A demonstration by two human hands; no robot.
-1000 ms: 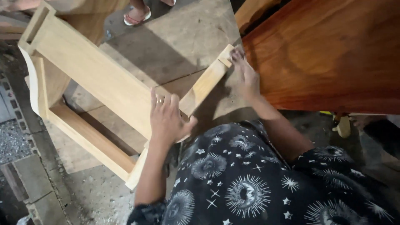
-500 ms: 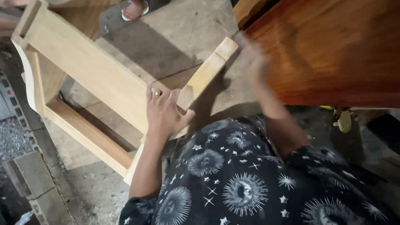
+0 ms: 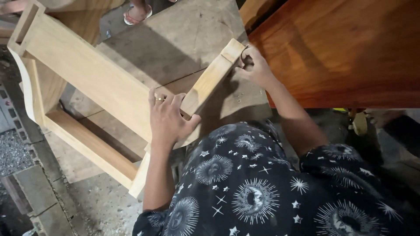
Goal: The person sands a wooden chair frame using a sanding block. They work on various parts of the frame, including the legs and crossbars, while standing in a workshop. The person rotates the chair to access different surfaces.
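A pale unfinished wooden frame (image 3: 87, 70) lies tilted on a worn board. One slim leg (image 3: 210, 78) of it points up and to the right. My left hand (image 3: 168, 118), with a ring on one finger, clasps the frame where that leg meets the broad rail, thumb hooked around the leg. My right hand (image 3: 256, 65) is at the leg's far end, its fingers curled and thumb pressed against the side. I cannot tell whether something small sits inside those fingers. My dark star-patterned shirt fills the lower right.
A large polished red-brown wooden slab (image 3: 341, 48) stands close on the right, just beyond my right hand. The worn board (image 3: 183, 39) lies under the frame. Another person's sandalled foot (image 3: 135, 13) is at the top. Concrete blocks (image 3: 26, 183) and gravel line the left.
My right hand swept away from the leg's end in a blur, then came back to it with fingers curled instead of flat. The left hand kept its hold.
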